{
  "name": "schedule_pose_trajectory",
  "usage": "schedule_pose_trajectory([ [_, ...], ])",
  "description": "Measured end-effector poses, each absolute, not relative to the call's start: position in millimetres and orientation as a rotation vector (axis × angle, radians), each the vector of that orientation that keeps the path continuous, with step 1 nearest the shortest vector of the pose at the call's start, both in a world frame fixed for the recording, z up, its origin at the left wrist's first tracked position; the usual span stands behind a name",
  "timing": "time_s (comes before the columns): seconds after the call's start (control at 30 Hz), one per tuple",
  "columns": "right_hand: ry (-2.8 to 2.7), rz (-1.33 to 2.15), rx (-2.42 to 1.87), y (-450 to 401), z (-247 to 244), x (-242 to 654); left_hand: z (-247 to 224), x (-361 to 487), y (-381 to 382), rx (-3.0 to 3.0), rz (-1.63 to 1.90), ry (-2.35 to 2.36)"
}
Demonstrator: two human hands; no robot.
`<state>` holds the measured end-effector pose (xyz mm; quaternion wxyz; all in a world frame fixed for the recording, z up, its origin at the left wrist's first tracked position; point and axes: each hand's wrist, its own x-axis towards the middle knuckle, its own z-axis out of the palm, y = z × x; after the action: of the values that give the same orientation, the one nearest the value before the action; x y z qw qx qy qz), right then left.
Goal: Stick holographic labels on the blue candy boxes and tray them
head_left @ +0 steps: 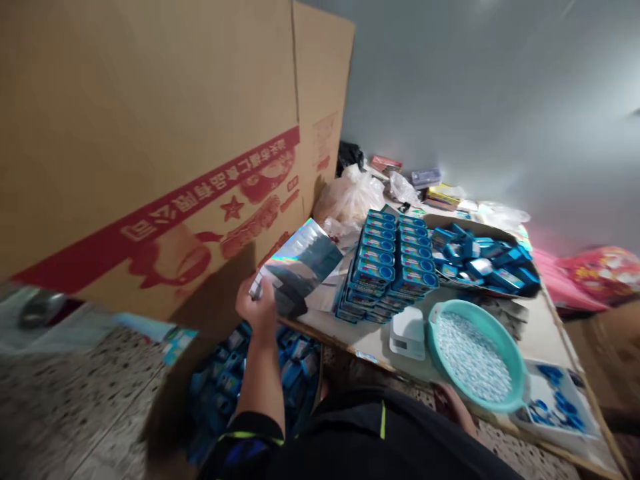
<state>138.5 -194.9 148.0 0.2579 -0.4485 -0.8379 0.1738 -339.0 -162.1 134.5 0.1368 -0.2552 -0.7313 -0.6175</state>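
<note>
My left hand (259, 303) is closed on the near corner of a shiny silver flat packet or sheet (305, 260); its exact kind is not clear. The silver piece is held up tilted, with rainbow glare along one edge, just left of two tall stacks of blue printed boxes (377, 257) on the table. Below my left forearm, a large carton (173, 407) on the floor holds many small blue boxes (295, 360). My right hand does not show; a strip of bare skin under the table edge could be an arm or a leg.
A huge brown carton (150, 100) rises on the left. On the table (320, 320) are a white scale (407, 333), a turquoise basin (435, 347) of small white pieces, a bin of blue boxes (487, 257), a white tray (590, 400) with blue parts, and plastic bags (353, 193).
</note>
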Motion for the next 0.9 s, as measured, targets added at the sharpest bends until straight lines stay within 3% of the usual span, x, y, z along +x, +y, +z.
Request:
schedule_pose_trajectory([
  [0.13,-2.274,0.52,-0.763,-141.3,147.0,80.3,204.1,-329.1,-228.8,-0.742,-1.716,-2.152],
  [0.3,-2.363,0.657,0.03,-118.7,244.7,-45.8,254.4,-274.0,-302.7,-0.88,-1.56,-2.294],
  [0.47,-2.536,0.792,0.304,-129.4,313.6,-114.3,266.6,-210.1,-345.1,-1.077,-1.346,-2.397],
  [0.6,-2.691,1.035,0.558,-137.7,312.7,-117.8,279.7,-170.5,-351.9,-0.999,-1.15,-2.244],
  [0.77,-2.806,1.046,0.47,-150.0,306.8,-106.2,294.0,-132.6,-349.4,-1.153,-0.531,-2.305],
  [0.9,-2.861,1.202,0.618,-149.7,310.0,-89.7,284.7,-111.3,-357.6,-1.191,-0.352,-2.294],
])
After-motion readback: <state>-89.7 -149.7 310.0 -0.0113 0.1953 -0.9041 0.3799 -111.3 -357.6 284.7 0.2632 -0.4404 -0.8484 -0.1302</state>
